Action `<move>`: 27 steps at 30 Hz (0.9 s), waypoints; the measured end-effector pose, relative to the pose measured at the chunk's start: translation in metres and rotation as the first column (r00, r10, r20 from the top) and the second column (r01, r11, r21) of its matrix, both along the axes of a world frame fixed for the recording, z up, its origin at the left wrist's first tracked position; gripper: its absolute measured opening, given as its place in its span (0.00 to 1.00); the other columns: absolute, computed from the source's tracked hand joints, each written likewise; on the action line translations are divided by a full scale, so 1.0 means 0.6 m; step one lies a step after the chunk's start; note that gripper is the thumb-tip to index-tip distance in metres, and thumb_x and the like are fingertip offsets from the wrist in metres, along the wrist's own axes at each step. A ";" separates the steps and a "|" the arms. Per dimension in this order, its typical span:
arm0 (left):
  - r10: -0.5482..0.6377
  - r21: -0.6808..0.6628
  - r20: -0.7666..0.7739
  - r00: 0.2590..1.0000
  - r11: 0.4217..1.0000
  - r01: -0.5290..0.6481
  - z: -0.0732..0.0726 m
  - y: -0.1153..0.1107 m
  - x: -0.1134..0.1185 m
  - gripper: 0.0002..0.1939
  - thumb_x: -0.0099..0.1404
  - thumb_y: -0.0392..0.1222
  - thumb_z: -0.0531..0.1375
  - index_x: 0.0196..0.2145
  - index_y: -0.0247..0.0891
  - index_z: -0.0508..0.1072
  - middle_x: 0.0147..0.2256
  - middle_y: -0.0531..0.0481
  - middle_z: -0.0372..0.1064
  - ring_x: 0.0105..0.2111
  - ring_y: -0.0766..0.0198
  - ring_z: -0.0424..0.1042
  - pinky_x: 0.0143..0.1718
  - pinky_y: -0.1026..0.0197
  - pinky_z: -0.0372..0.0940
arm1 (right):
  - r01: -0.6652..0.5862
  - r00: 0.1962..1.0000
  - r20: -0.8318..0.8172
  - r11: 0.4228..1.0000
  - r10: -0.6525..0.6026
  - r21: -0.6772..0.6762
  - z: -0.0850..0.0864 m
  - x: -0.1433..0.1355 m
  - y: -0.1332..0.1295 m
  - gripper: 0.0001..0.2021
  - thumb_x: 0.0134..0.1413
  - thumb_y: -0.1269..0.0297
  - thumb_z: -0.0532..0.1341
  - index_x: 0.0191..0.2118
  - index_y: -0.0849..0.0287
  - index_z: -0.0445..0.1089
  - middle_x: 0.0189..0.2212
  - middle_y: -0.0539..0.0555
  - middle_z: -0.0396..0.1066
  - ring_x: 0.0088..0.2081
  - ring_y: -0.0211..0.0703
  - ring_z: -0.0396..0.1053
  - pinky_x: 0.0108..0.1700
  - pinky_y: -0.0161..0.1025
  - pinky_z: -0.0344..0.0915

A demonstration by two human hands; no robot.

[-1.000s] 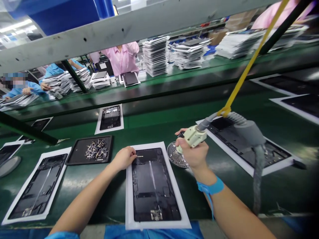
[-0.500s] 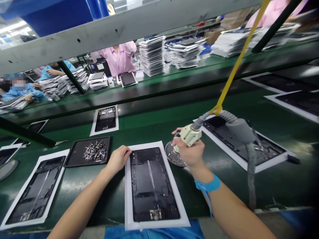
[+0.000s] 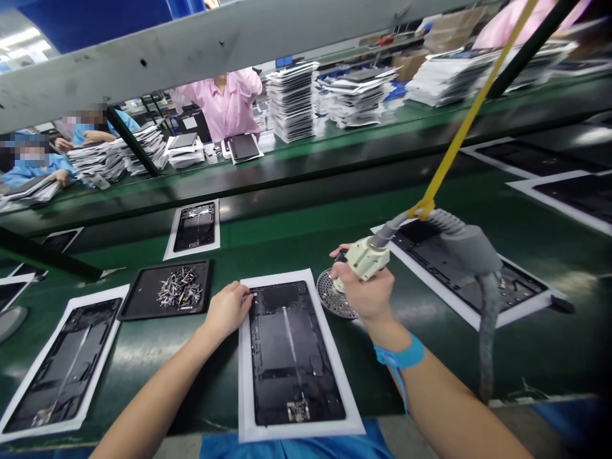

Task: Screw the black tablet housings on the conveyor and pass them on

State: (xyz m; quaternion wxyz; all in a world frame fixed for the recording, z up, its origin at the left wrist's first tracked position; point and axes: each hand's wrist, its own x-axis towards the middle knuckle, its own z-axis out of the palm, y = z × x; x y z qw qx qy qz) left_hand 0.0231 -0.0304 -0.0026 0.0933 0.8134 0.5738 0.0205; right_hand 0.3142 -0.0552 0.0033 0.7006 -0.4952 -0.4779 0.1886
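An open black tablet housing (image 3: 295, 344) lies on a white sheet (image 3: 351, 421) in front of me. At its upper left corner is my left hand (image 3: 228, 306), fingers curled together; whether they pinch a small part is hidden. To the right, my right hand (image 3: 366, 290) is wrapped round a cream electric screwdriver (image 3: 367, 258) that hangs from a yellow strap (image 3: 452, 156). Beneath this hand, partly covered, is a round perforated metal plate (image 3: 335, 301). A black tray (image 3: 136, 296) left of my left hand bears a heap of small parts (image 3: 180, 288).
More tablet housings lie on white sheets on the green surface: one at left (image 3: 67, 363), one farther back (image 3: 195, 227), one at right (image 3: 459, 274). A grey hose (image 3: 488, 338) hangs at right. Across the line are tall stacks (image 3: 291, 102) and a person in pink (image 3: 224, 105).
The tray and the housings at left and back appear slightly farther left, with the background shifting a little too. My hands stay almost in place, the right still round the screwdriver.
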 end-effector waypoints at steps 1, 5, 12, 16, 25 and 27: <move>0.005 -0.006 0.032 0.999 1.000 -0.005 0.001 0.004 -0.003 0.12 0.73 0.41 0.54 0.37 0.39 0.76 0.39 0.46 0.75 0.38 0.60 0.75 0.37 0.62 0.62 | 0.002 1.000 0.003 1.000 -0.002 -0.001 0.000 0.000 0.000 0.10 0.51 0.62 0.69 0.39 0.59 0.76 0.29 0.53 0.78 0.25 0.40 0.73 0.33 0.42 0.75; 0.068 -0.123 0.189 0.980 0.991 -0.045 0.007 0.034 -0.010 0.15 0.72 0.43 0.53 0.33 0.37 0.76 0.31 0.48 0.75 0.32 0.60 0.73 0.35 0.62 0.61 | -0.009 1.000 -0.011 1.000 0.009 -0.008 0.001 0.001 -0.003 0.09 0.51 0.64 0.69 0.40 0.59 0.75 0.28 0.51 0.77 0.23 0.39 0.72 0.29 0.40 0.73; 0.146 -0.406 0.358 0.922 0.914 0.013 0.001 0.071 -0.019 0.15 0.62 0.53 0.60 0.28 0.38 0.73 0.23 0.53 0.69 0.24 0.63 0.68 0.27 0.63 0.56 | -0.006 0.997 -0.073 1.000 0.008 0.022 -0.001 0.004 -0.002 0.11 0.52 0.66 0.69 0.43 0.58 0.74 0.32 0.50 0.77 0.21 0.37 0.72 0.25 0.38 0.71; 0.166 -0.453 0.388 0.906 0.891 0.031 -0.001 0.070 -0.017 0.14 0.60 0.53 0.60 0.28 0.40 0.72 0.20 0.55 0.66 0.20 0.64 0.67 0.24 0.64 0.56 | -0.010 0.998 -0.067 1.000 0.012 0.027 -0.004 0.008 0.001 0.12 0.53 0.64 0.69 0.43 0.57 0.73 0.34 0.51 0.76 0.21 0.37 0.72 0.24 0.38 0.71; 0.222 -0.562 0.435 0.873 0.824 0.071 0.001 0.077 -0.017 0.16 0.60 0.57 0.61 0.29 0.40 0.70 0.19 0.58 0.65 0.17 0.65 0.68 0.21 0.65 0.56 | 0.057 0.998 -0.036 0.998 -0.056 0.021 -0.014 0.018 0.013 0.12 0.54 0.60 0.69 0.43 0.56 0.70 0.33 0.50 0.74 0.21 0.36 0.71 0.24 0.38 0.70; 0.223 -0.554 0.446 0.867 0.830 0.071 0.000 0.076 -0.018 0.16 0.60 0.56 0.60 0.29 0.39 0.71 0.19 0.58 0.66 0.17 0.66 0.68 0.22 0.65 0.57 | 0.062 0.998 -0.025 0.998 -0.062 0.005 -0.016 0.020 0.015 0.13 0.55 0.59 0.68 0.42 0.56 0.70 0.34 0.51 0.74 0.21 0.36 0.71 0.24 0.38 0.69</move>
